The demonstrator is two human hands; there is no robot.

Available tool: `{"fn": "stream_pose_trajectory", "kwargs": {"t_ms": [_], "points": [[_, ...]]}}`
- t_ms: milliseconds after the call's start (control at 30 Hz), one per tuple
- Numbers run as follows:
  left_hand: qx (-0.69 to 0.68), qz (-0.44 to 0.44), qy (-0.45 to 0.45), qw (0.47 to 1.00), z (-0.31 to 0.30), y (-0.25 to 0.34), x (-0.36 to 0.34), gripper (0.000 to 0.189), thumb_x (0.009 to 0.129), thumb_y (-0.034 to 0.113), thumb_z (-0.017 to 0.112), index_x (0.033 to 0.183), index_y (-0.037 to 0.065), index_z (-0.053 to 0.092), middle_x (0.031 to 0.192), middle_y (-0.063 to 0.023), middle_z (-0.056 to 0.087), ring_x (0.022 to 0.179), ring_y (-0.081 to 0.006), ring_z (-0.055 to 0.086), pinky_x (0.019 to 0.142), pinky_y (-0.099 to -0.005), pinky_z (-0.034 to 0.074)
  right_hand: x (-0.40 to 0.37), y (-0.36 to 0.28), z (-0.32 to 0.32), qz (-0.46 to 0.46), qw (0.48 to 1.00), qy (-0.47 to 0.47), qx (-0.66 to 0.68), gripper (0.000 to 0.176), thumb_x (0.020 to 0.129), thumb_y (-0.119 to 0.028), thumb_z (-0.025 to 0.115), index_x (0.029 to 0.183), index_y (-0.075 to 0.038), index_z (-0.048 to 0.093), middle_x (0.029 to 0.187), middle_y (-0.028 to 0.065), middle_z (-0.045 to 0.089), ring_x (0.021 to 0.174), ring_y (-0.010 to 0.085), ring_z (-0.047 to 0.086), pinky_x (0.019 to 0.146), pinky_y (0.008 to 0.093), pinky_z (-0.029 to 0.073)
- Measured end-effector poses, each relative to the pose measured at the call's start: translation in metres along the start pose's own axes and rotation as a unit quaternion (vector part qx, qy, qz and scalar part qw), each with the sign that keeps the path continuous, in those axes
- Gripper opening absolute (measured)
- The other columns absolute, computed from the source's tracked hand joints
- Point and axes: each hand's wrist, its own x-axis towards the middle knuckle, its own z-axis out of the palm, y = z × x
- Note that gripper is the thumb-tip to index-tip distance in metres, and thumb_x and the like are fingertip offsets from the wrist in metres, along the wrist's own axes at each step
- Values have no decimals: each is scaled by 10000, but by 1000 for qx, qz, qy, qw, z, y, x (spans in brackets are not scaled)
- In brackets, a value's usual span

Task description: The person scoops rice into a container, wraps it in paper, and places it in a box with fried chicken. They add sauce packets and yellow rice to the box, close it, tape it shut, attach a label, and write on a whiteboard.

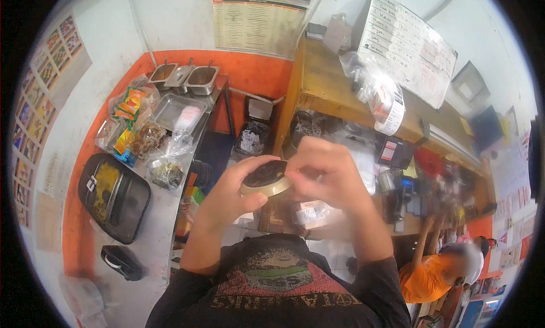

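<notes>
My left hand (231, 187) grips a round object with a cream rim and a dark top (267, 175), holding it in front of my chest. Its thumb lies along the near rim and its fingers pass around the far side. My right hand (323, 172) is closed in a pinch at the object's right edge. Whatever sits between those fingertips is too small to make out. Just below my right hand, a clear plastic package with a white label (312, 213) lies on a lower surface.
On the left, a metal counter (162, 214) bears steel food pans (201, 78), a tray (176, 113), bagged food (164, 168) and a black case (113, 197). A wooden shelf (335, 78) runs along the right. A bin (252, 136) stands ahead; a person in orange (428, 280) is at right.
</notes>
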Motion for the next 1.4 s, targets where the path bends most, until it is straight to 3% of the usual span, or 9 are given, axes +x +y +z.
{"fn": "stream_pose_trajectory", "kwargs": {"t_ms": [100, 200, 500, 833, 900, 1000, 1200, 1300, 1400], "points": [[7, -22, -9, 1000, 0, 9, 0, 941, 730, 624, 627, 1324, -96, 505, 1249, -162, 607, 1168, -214, 566, 994, -324, 426, -1, 1, -1, 45, 996, -11, 75, 38, 866, 23, 646, 878, 56, 662, 854, 72, 592, 627, 140, 682, 528, 236, 540], [-101, -70, -33, 992, -1, 6, -4, 718, 760, 295, 662, 1352, -68, 483, 1225, -134, 602, 1100, -166, 585, 945, -312, 472, -5, 6, -2, 44, 992, -8, 117, 55, 876, 23, 638, 885, 70, 666, 860, 75, 600, 633, 152, 695, 534, 235, 549], [-125, -97, -71, 985, -1, 4, -7, 623, 816, 262, 617, 1344, -49, 505, 1183, -115, 617, 1043, -148, 582, 885, -284, 478, -5, 2, -10, -13, 999, -32, -11, 61, 791, 11, 687, 852, 19, 687, 783, 68, 599, 610, 149, 635, 534, 279, 502], [-94, -109, -67, 987, -2, -6, -9, 609, 838, 312, 612, 1304, -72, 530, 1198, -114, 616, 1109, -159, 547, 981, -302, 421, 0, 18, -3, -116, 984, -4, -132, 118, 695, 7, 693, 780, -42, 628, 740, 53, 603, 634, 205, 582, 560, 301, 472], [-118, -98, -50, 987, 1, -5, -8, 627, 838, 321, 612, 1317, -72, 519, 1214, -114, 611, 1132, -163, 540, 993, -303, 414, -1, 27, 0, -125, 985, 52, -111, 119, 706, 18, 692, 792, -22, 619, 753, 70, 582, 634, 197, 583, 567, 295, 471], [-134, -103, -20, 985, 7, 0, -6, 949, 740, 632, 636, 1356, -75, 492, 1275, -124, 594, 1165, -193, 559, 1020, -311, 398, -1, 32, 5, -89, 989, 106, -51, 86, 725, 26, 669, 777, -17, 615, 773, 61, 598, 654, 155, 587, 562, 288, 476], [-25, 11, 20, 999, 9, -15, 0, 991, 693, 551, 710, 1415, -61, 414, 1315, -127, 512, 1248, -194, 491, 1049, -324, 374, -4, 40, 13, -24, 977, 149, 149, 41, 824, 49, 624, 822, 21, 594, 837, 63, 575, 668, 129, 626, 563, 248, 517], [73, 94, 18, 993, 5, -13, 1, 897, 607, 204, 726, 1432, 5, 434, 1278, -135, 527, 1222, -255, 512, 1066, -354, 360, -6, 41, 9, 4, 955, 158, 250, 24, 862, 63, 575, 854, 41, 581, 866, 77, 560, 663, 147, 649, 562, 250, 543], [121, 130, 37, 984, 9, -25, 5, 955, 574, 170, 776, 1448, 36, 416, 1288, -130, 511, 1219, -253, 516, 1031, -367, 412, -8, 44, 6, 3, 944, 158, 291, 33, 879, 67, 553, 865, 46, 575, 873, 82, 558, 653, 153, 655, 562, 255, 549]]}}
